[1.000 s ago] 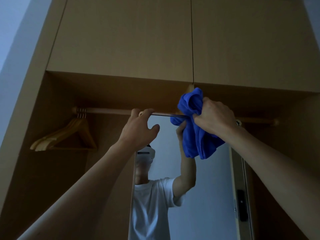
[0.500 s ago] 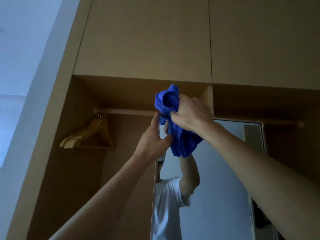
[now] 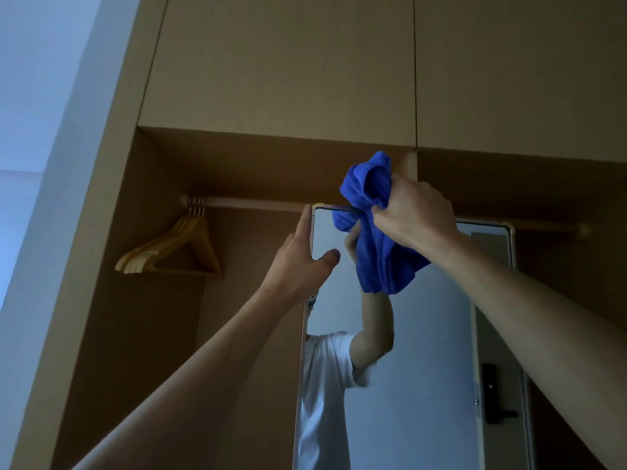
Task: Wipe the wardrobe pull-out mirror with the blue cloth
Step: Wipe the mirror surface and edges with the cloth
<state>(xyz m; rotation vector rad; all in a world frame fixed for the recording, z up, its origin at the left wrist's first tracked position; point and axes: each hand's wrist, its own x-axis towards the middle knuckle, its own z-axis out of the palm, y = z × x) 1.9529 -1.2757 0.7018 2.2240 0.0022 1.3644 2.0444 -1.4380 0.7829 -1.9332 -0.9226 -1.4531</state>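
Just right of frame centre, the right grip (image 3: 414, 215) is clenched around the bunched blue cloth (image 3: 376, 252), pressing it on the top edge of the pull-out mirror (image 3: 424, 351), with loose folds hanging over the glass. The left grip (image 3: 298, 262) lies with straight fingers along the mirror's left edge near the top corner, thumb on the glass. At centre left, wooden hangers (image 3: 176, 249) hang from the rail (image 3: 254, 203).

left hand (image 3: 298, 262) | mirror (image 3: 434, 351) top edge → left edge | fingers straightened
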